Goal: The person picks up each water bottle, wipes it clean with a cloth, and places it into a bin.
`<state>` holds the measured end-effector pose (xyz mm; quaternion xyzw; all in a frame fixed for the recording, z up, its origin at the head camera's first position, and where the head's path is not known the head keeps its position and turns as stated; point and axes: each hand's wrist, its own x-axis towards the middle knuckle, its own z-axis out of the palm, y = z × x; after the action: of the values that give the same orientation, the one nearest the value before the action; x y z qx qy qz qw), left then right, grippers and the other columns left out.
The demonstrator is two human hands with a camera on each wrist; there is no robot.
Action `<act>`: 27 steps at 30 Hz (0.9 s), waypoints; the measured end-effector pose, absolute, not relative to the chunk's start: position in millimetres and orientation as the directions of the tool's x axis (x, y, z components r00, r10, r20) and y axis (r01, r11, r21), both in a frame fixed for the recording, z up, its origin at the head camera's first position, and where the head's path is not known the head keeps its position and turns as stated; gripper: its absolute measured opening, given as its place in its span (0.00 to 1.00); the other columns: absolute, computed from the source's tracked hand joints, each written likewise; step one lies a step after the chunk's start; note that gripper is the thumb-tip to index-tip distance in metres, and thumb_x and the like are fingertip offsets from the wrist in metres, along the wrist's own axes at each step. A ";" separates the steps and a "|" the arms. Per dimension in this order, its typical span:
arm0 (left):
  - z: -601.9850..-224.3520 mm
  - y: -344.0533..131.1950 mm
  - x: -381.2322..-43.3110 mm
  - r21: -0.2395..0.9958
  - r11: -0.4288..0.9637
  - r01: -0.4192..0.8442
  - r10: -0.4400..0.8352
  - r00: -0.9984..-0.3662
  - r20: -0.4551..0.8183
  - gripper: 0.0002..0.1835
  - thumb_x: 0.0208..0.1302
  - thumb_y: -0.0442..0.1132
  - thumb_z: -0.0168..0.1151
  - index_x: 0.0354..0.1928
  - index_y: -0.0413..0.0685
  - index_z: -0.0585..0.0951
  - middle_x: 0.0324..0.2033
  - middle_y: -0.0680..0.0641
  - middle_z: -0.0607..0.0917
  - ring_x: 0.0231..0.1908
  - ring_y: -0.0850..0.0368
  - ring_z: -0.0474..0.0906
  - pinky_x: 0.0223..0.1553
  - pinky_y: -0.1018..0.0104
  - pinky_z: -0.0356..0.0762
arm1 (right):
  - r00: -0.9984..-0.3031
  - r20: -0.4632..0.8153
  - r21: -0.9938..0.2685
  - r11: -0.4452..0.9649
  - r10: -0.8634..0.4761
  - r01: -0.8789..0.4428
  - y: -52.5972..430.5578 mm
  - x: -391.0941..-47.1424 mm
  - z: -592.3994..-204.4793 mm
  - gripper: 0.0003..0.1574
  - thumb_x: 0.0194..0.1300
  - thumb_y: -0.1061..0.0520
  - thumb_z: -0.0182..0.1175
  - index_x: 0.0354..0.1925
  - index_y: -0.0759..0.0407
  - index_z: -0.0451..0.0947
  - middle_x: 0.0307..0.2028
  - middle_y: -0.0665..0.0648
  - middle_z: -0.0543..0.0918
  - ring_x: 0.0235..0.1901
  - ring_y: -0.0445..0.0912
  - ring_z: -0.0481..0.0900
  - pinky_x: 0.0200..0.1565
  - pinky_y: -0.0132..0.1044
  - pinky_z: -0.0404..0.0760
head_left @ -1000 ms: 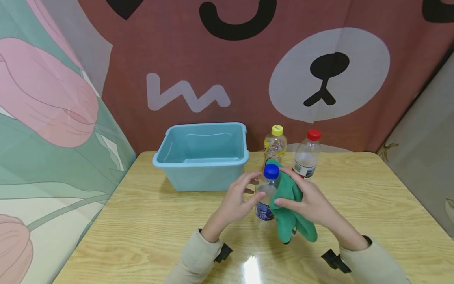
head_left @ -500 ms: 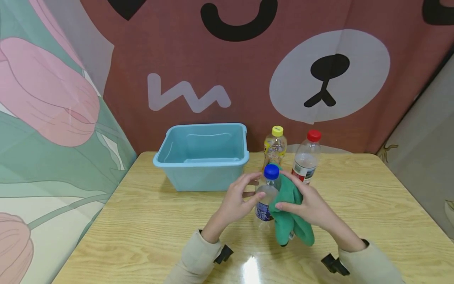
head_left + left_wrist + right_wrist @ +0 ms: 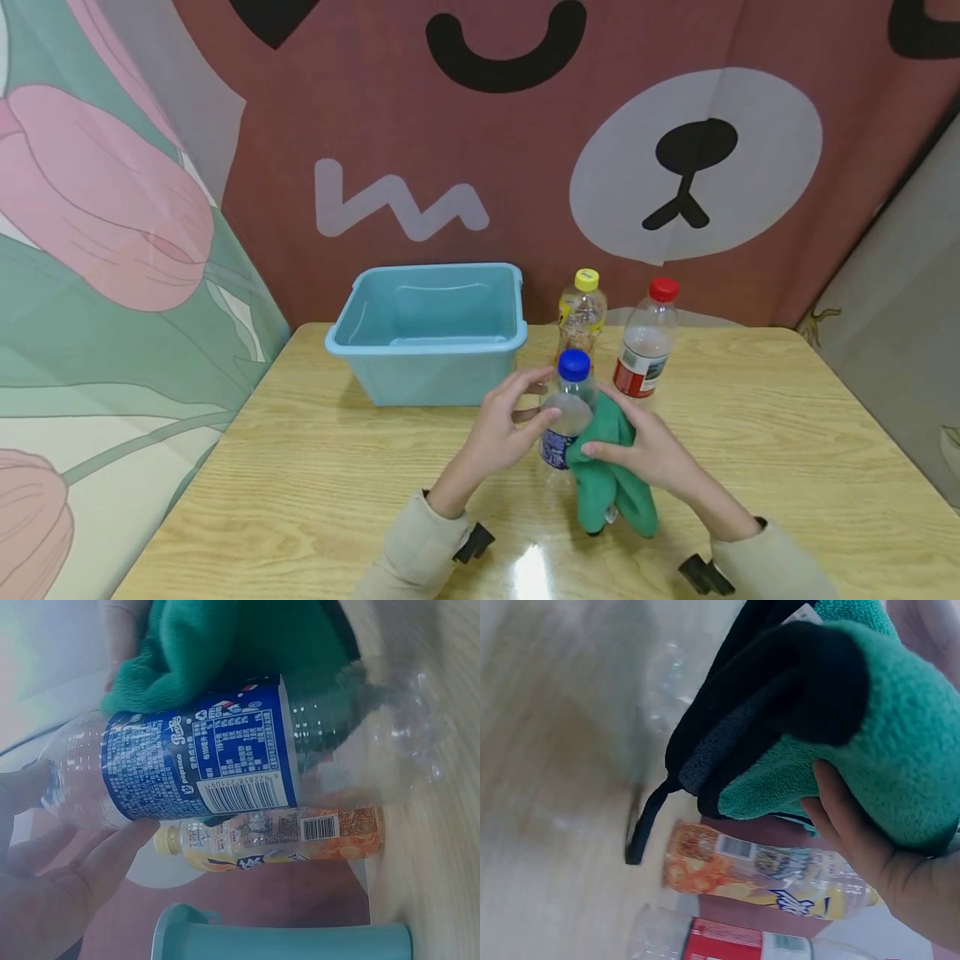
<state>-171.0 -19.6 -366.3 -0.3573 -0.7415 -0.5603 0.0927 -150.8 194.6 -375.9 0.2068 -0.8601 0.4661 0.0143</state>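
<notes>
A clear plastic bottle (image 3: 557, 448) with a blue cap and blue label stands upright on the table in the head view. My left hand (image 3: 502, 423) holds it from the left, thumb and fingers around its upper part. On its other side my right hand (image 3: 654, 446) grips a bunched green towel (image 3: 611, 482), pressed against the bottle's side. The left wrist view shows the towel overlapping the label (image 3: 195, 765). In the right wrist view, the towel (image 3: 907, 742) has a black edge and a hanging loop; fingers (image 3: 847, 817) curl around it.
Behind the hands stand a yellow-capped bottle (image 3: 579, 321) with an orange label and a red-capped bottle (image 3: 643, 354). A light blue plastic bin (image 3: 435, 379) sits at the back left of the wooden table (image 3: 315, 492). A printed fabric backdrop (image 3: 525, 167) hangs behind the table.
My right hand and the towel have slid down along the bottle, slightly toward me, showing more of the red-labelled bottle. My left hand and the blue-capped bottle stay nearly in place.
</notes>
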 end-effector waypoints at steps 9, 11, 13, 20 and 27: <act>-368.8 -17.5 -170.3 0.793 0.115 0.598 0.413 -0.755 0.509 0.23 0.61 0.33 0.59 0.58 0.36 0.69 0.53 0.37 0.73 0.50 0.44 0.72 0.43 0.68 0.77 | -0.910 0.209 -0.789 0.488 -0.358 -0.373 195.3 -148.5 -383.1 0.43 0.54 0.52 0.66 0.64 0.60 0.60 0.54 0.66 0.72 0.51 0.59 0.71 0.48 0.59 0.71; -368.0 -16.1 -169.5 0.805 0.131 0.579 0.398 -0.774 0.492 0.24 0.60 0.34 0.61 0.58 0.38 0.69 0.53 0.40 0.73 0.50 0.46 0.72 0.43 0.69 0.77 | -0.908 0.215 -0.787 0.486 -0.360 -0.380 195.6 -147.8 -382.7 0.43 0.54 0.52 0.66 0.64 0.59 0.60 0.54 0.66 0.72 0.51 0.59 0.71 0.48 0.58 0.71; -366.8 -14.0 -168.2 0.808 0.158 0.568 0.381 -0.790 0.480 0.26 0.58 0.37 0.62 0.58 0.40 0.69 0.52 0.42 0.74 0.49 0.48 0.72 0.42 0.70 0.77 | -0.906 0.221 -0.783 0.487 -0.362 -0.386 196.2 -147.0 -382.4 0.43 0.54 0.52 0.66 0.64 0.59 0.60 0.55 0.66 0.72 0.52 0.59 0.71 0.48 0.58 0.71; -366.4 -7.8 -168.4 0.778 0.254 0.575 0.340 -0.806 0.485 0.28 0.55 0.43 0.66 0.57 0.43 0.70 0.48 0.46 0.76 0.45 0.53 0.74 0.37 0.72 0.78 | -0.905 0.217 -0.769 0.507 -0.366 -0.389 200.1 -143.5 -379.6 0.44 0.53 0.51 0.67 0.64 0.59 0.61 0.58 0.66 0.69 0.55 0.61 0.68 0.49 0.61 0.70; -359.6 -12.1 -170.5 0.767 0.272 0.582 0.395 -0.794 0.462 0.28 0.55 0.40 0.66 0.57 0.42 0.70 0.46 0.44 0.74 0.45 0.53 0.72 0.38 0.67 0.79 | -0.897 0.235 -0.749 0.519 -0.373 -0.412 205.7 -142.2 -372.5 0.44 0.53 0.53 0.67 0.64 0.61 0.60 0.57 0.68 0.69 0.53 0.61 0.70 0.47 0.58 0.72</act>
<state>-170.5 -12.1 -359.6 -0.3082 -0.7923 -0.5188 0.0898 -142.2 205.7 -372.5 0.2253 -0.8712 0.4355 0.0221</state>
